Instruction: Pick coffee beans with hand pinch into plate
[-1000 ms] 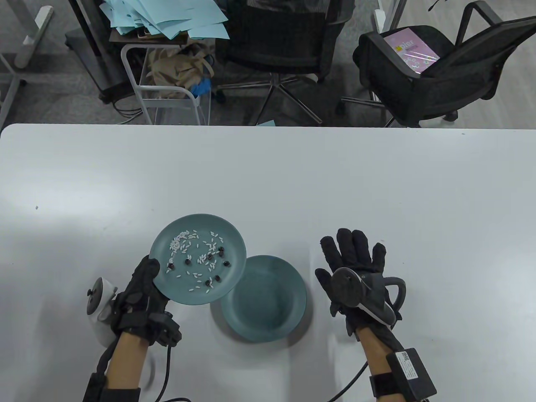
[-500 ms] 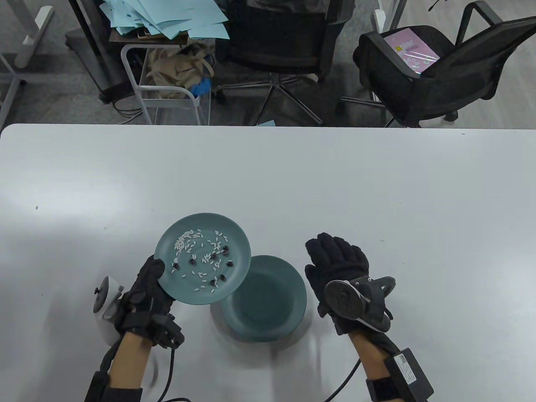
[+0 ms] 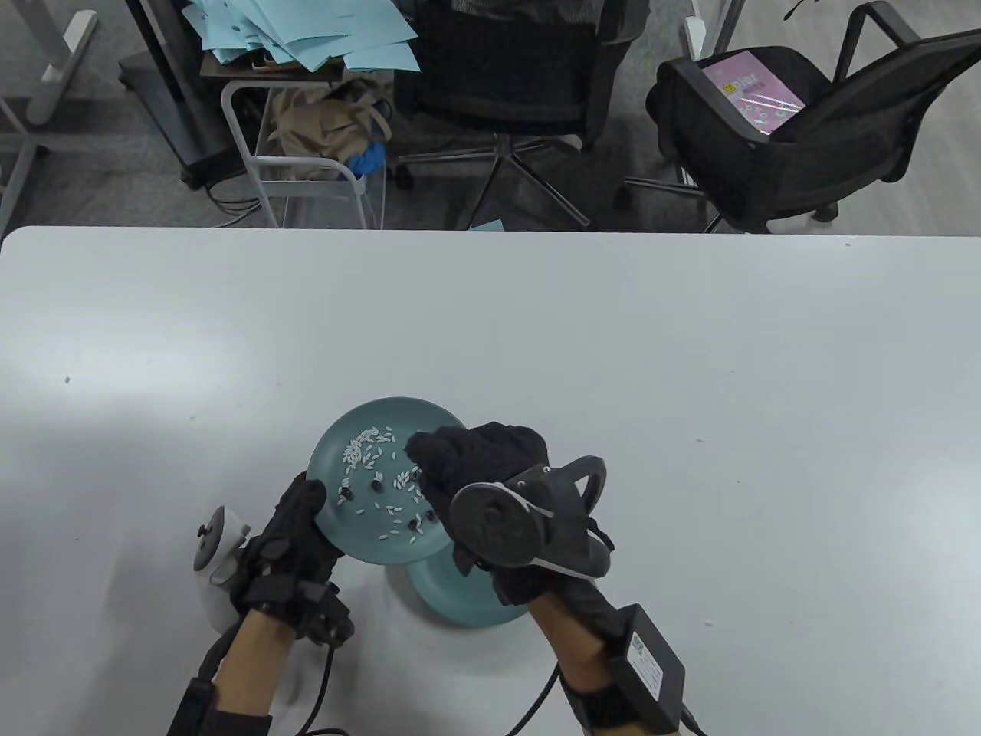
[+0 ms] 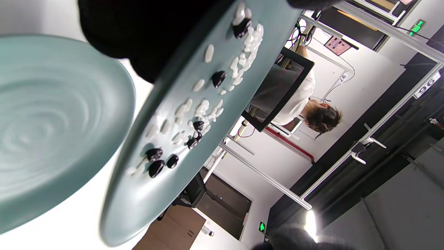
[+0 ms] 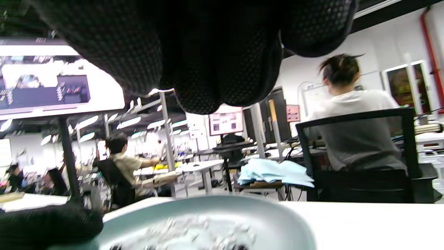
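My left hand [image 3: 308, 497] grips a teal plate [image 3: 326, 460] by its near-left rim and holds it tilted above the table. White rice grains [image 3: 366, 452] and several dark coffee beans [image 3: 377, 484] lie on it. The left wrist view shows the plate [image 4: 145, 198] and its beans [image 4: 154, 154]. My right hand [image 3: 475, 460] hovers over the plate's right side with its fingers [image 5: 208, 52] curled down, holding nothing that I can see. A second teal plate [image 3: 452, 602] sits on the table below, partly hidden. It looks bare in the left wrist view [image 4: 52, 121].
The white table [image 3: 690, 383] stretches far and right of the plates. Behind its far edge stand two black office chairs [image 3: 774, 146] and a cart with blue papers [image 3: 306, 31]. A black box [image 3: 651, 667] is strapped to my right forearm.
My right hand has moved left from the table onto the held plate's right side and curled its fingers. My left hand has shifted the plate slightly right and nearer.
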